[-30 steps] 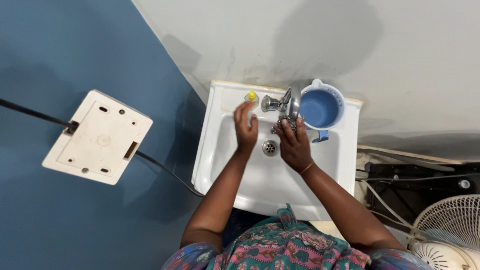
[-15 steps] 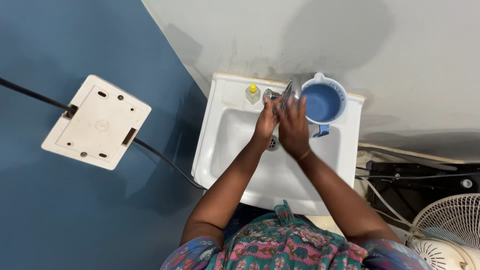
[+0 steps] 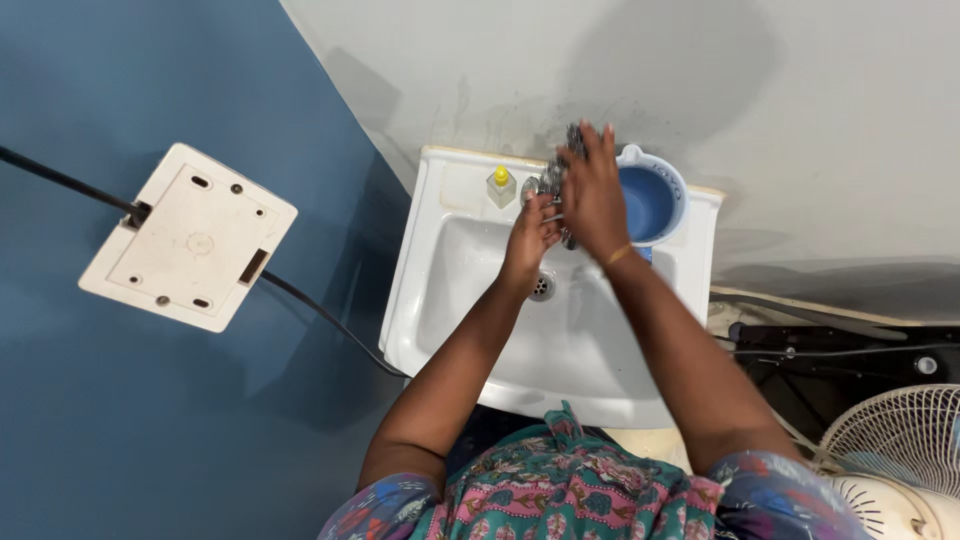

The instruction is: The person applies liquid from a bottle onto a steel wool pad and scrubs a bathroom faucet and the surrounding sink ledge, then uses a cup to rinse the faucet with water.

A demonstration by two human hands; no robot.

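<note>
The right hand (image 3: 592, 195) lies flat over the tap at the back rim of the white wash basin (image 3: 440, 290), fingers extended toward the wall. A steel wire scrubber (image 3: 556, 172) is pressed under this hand; grey strands show at its fingertips and along its left edge. The tap itself is almost entirely covered, so the exact contact cannot be determined. The left hand (image 3: 530, 238) sits just beside and below the right hand, fingers curled inward toward the tap base; whether it grips anything cannot be determined. The drain (image 3: 541, 288) is visible directly below the left hand.

A small clear bottle with a yellow cap (image 3: 501, 187) stands upright on the back rim, just left of the hands. A blue plastic mug (image 3: 652, 201) sits on the rim's right corner, partly hidden by the right hand. A white electrical box (image 3: 187, 238) with a black cable is mounted on the blue wall to the left. A pedestal fan (image 3: 895, 460) occupies the lower right corner.
</note>
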